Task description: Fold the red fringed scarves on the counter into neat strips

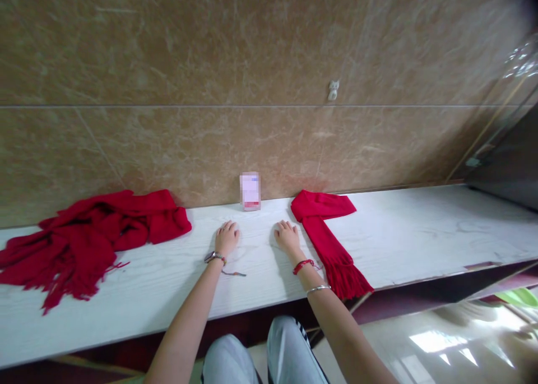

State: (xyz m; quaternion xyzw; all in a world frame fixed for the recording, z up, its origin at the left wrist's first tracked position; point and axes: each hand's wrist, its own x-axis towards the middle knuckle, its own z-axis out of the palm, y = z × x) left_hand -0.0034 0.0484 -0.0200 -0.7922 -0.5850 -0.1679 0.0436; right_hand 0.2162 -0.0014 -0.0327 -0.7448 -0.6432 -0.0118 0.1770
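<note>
My left hand [227, 238] rests palm down on the white wood-grain tabletop [256, 260], fingers lying flat and holding nothing. Level with it, my right hand [288, 236] also lies flat and holds nothing. Just to the right of that hand is a red fringed scarf [325, 238], bent at the top, its fringe hanging towards the near edge. Farther left lies a rumpled heap of red fringed fabric [126, 227], which looks like scarves; I cannot tell how many. Beyond my hands, a blurred-out phone-like rectangle [251, 191] stands against the wall.
A brown marbled wall [210, 143] runs along the back of the table. Fixed to it is a small white cat-shaped hook [333, 90]. A dark box-like object [508, 160] stands at the far right. Something light green [519, 297] shows below the tabletop at right.
</note>
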